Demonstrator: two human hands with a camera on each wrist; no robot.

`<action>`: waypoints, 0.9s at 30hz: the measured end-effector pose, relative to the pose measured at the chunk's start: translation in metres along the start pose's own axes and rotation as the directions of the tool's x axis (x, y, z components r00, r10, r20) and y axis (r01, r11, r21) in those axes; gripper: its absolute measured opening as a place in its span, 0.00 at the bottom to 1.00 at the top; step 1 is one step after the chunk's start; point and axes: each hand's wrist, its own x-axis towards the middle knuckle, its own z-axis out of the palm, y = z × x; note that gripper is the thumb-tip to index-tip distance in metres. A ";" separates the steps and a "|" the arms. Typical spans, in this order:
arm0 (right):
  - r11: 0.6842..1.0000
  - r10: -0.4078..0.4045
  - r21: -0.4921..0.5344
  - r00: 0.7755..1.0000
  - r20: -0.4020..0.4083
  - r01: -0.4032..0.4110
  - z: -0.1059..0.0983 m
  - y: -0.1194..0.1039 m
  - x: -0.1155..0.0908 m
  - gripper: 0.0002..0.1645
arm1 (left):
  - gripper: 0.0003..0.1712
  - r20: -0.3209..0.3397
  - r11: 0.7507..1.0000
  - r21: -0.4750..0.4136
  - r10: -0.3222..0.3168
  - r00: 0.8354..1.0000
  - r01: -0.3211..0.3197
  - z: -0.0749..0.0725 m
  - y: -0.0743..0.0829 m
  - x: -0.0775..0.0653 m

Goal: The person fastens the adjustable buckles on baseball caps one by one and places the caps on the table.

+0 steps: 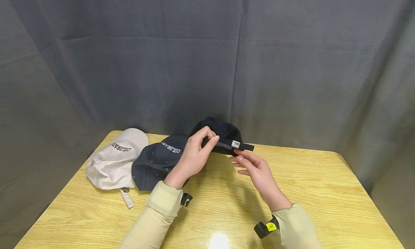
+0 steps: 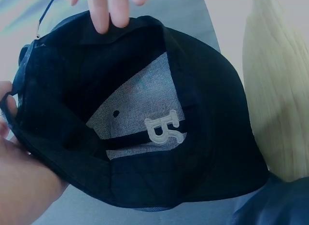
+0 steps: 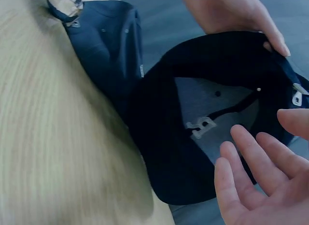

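My left fingers (image 1: 211, 143) grip the dark cap (image 1: 220, 125), its strap (image 1: 248, 147) pointing right — my right fingers (image 1: 247, 155), loosely extended, hover just on the silver buckle's (image 1: 235, 144) near side.

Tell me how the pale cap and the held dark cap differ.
Colour: the pale cap is off-white; the held cap is near-black.
Place: the pale cap lies on the table; the left hand has the held cap in its grip.
Side showing: the pale cap's lettered outside; the held cap's inside, in the wrist views.
Both are brimmed, strapped caps.
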 end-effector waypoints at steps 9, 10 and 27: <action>0.999 0.028 -0.018 0.997 0.068 -0.027 0.012 0.004 0.001 0.31 | 0.14 -0.001 0.999 -0.042 -0.008 1.000 0.008 0.001 0.001 0.000; 1.000 0.024 -0.015 0.997 0.067 -0.023 0.013 0.004 0.001 0.31 | 0.14 -0.001 0.999 -0.046 -0.008 1.000 0.008 0.001 0.001 -0.001; 0.877 -0.104 0.461 0.991 -0.089 0.134 0.019 -0.011 0.003 0.06 | 0.18 0.019 0.999 0.012 -0.036 0.999 0.036 0.003 -0.002 -0.006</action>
